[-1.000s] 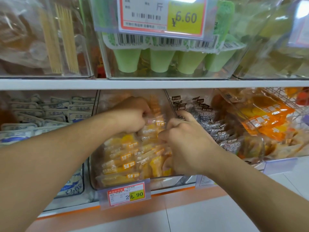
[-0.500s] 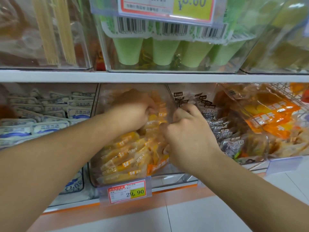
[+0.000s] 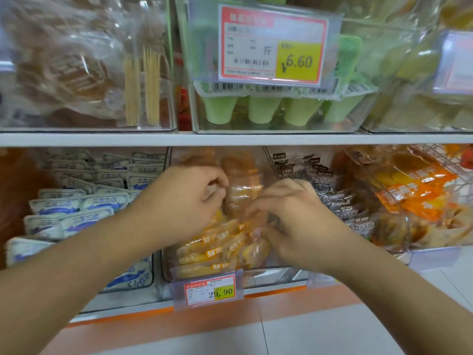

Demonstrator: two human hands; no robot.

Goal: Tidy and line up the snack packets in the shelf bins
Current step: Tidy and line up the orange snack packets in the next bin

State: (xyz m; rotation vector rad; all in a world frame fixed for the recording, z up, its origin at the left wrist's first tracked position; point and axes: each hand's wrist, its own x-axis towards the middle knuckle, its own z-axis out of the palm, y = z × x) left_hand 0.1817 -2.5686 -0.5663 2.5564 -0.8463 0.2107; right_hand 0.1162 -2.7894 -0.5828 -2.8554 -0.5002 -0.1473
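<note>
Yellow-orange snack packets (image 3: 204, 254) lie stacked in a clear plastic bin (image 3: 268, 274) in the middle of the lower shelf. Both my hands reach into this bin from the front. My left hand (image 3: 184, 203) is curled with its fingertips pinched on a packet (image 3: 245, 196) near the back of the pile. My right hand (image 3: 294, 221) is bent over the right side of the pile, fingers closed on packets beneath it. What lies under both palms is hidden.
A bin of white-and-blue packets (image 3: 76, 208) stands to the left, dark-printed packets (image 3: 340, 201) and orange packets (image 3: 419, 190) to the right. The upper shelf edge (image 3: 230, 139) hangs close above my hands. A price tag reading 29.90 (image 3: 208, 290) clips to the bin front.
The view has tilted up a little. My left hand has shifted back and right over the pile, and my right hand has spread lower across the front packets.
</note>
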